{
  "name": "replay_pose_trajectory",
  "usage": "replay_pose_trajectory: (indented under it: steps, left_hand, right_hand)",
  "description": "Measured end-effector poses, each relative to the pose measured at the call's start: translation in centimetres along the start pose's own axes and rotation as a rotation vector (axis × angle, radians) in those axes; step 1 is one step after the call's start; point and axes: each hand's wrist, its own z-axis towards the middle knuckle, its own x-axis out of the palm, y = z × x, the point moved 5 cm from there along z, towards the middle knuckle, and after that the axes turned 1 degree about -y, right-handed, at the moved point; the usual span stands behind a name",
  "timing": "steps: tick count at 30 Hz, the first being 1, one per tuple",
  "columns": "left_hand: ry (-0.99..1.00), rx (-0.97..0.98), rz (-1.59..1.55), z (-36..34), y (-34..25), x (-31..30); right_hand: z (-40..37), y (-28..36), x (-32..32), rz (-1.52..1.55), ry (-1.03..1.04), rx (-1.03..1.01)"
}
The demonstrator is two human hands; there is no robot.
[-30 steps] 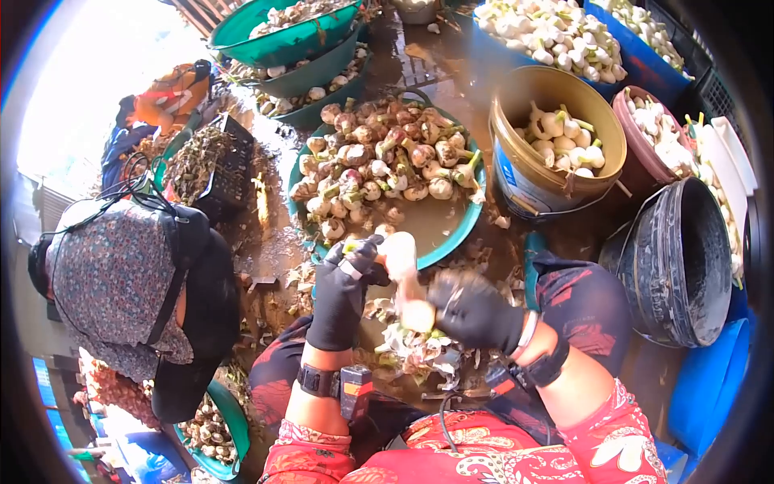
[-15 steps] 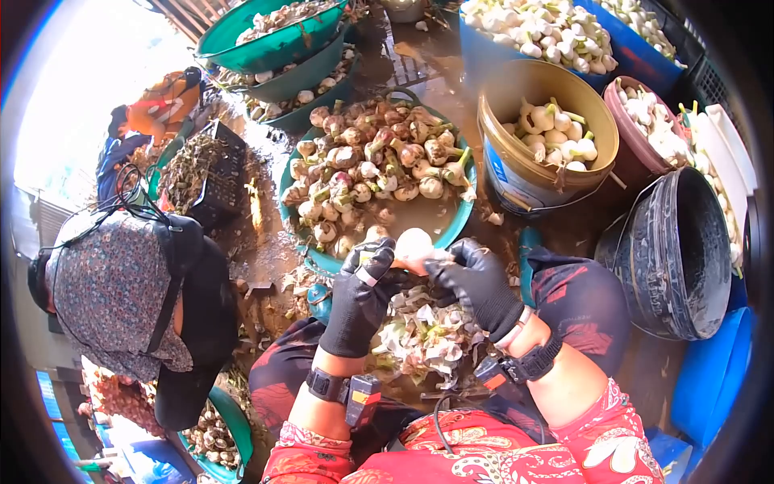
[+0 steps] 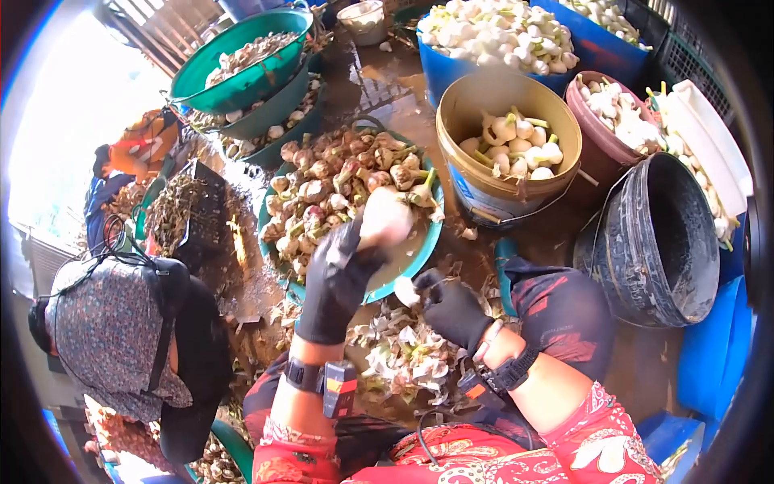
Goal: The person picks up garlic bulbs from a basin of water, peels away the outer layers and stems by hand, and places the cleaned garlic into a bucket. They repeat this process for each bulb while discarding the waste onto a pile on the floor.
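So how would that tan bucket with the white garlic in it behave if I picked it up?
The tan bucket would probably feel fairly heavy, since a pile of white bulbs sits inside. It looks like rigid plastic, so it should hold its shape. The rounded bulbs don't reach the top, so they may shift but probably won't spill.
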Motion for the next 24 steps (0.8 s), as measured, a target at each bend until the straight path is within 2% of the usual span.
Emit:
replay_pose_trajectory:
  steps: [1, 2, 3, 4, 6, 7, 8, 9, 10, 11, 12, 13, 14, 16, 18, 20, 21, 22, 23, 24]
  left_hand:
    - [0.144, 0.163, 0.521, 1.4, -4.4, 4.1]
    - [0.187, 0.34, 0.693, 2.7, -6.2, 5.3]
    - [0.188, 0.394, 0.448, 3.2, -7.8, 7.1]
    - [0.176, 0.17, 0.117, 4.1, -7.7, 6.9]
    - [0.141, -0.03, -0.06, 5.1, -4.5, 3.0]
    - [0.072, -0.027, 0.285, 5.2, -2.3, 0.4]
    - [-0.011, -0.105, 0.424, 5.2, 1.5, -3.1]
    - [0.028, -0.037, 0.869, 4.8, 4.2, -5.8]
    - [0.079, -0.076, 1.119, 3.8, 6.9, -8.2]
    - [0.073, -0.087, 1.272, 3.1, 10.3, -11.2]
    - [0.133, -0.204, 1.435, 2.7, 12.3, -12.8]
    - [0.102, -0.21, 1.481, 2.6, 13.9, -14.3]
    - [0.087, -0.203, 1.517, 2.9, 15.3, -15.2]
    - [0.111, -0.21, 1.668, 3.2, 16.6, -15.7]
    - [0.131, -0.445, 1.873, 3.5, 17.5, -15.9]
    - [0.186, -0.502, 1.781, 3.7, 18.5, -16.9]
    - [0.233, -0.602, 1.727, 4.1, 19.1, -17.3]
    - [0.229, -0.608, 1.731, 3.9, 19.2, -17.6]
    - [0.221, -0.441, 1.589, 3.7, 18.9, -17.5]
    - [0.2, -0.277, 1.449, 3.6, 17.7, -16.9]
  right_hand:
    - [0.5, -0.6, 0.8, -0.15, 0.069, -0.016]
    - [0.3, -0.5, 1.0, -0.049, 0.142, -0.064]
    - [0.2, -0.8, 1.1, -0.01, 0.217, -0.019]
    - [0.1, -0.7, 1.1, 0.031, 0.292, 0.022]
    - [-0.8, 1.4, -0.7, -0.1, 0.323, 0.035]
    - [-0.9, 1.7, -1.0, -0.14, 0.31, 0.026]
    - [-0.7, 1.5, -1.3, -0.183, 0.294, 0.018]
    - [-0.5, -0.2, -0.7, -0.085, 0.243, -0.016]
    - [-0.5, -0.2, -0.4, -0.087, 0.251, -0.012]
    - [-0.5, -0.1, -0.6, -0.157, 0.234, 0.017]
    - [-0.5, 0.0, -0.8, -0.23, 0.214, 0.046]
    - [-0.4, 0.0, -0.6, -0.194, 0.27, 0.103]
    - [-0.3, -0.6, -0.1, -0.168, 0.32, 0.065]
    - [-0.2, -0.7, 0.5, -0.164, 0.274, 0.025]
    - [0.2, -0.3, 0.2, -0.225, 0.064, -0.239]
    - [0.6, -0.2, 0.1, -0.31, 0.072, -0.21]
    - [0.9, -0.2, 0.0, -0.287, 0.085, -0.125]
    - [1.0, -0.1, 0.0, -0.258, 0.107, -0.045]
    - [1.1, 0.2, 0.1, -0.216, 0.135, 0.036]
    - [1.4, 0.2, 0.4, -0.227, 0.168, -0.026]
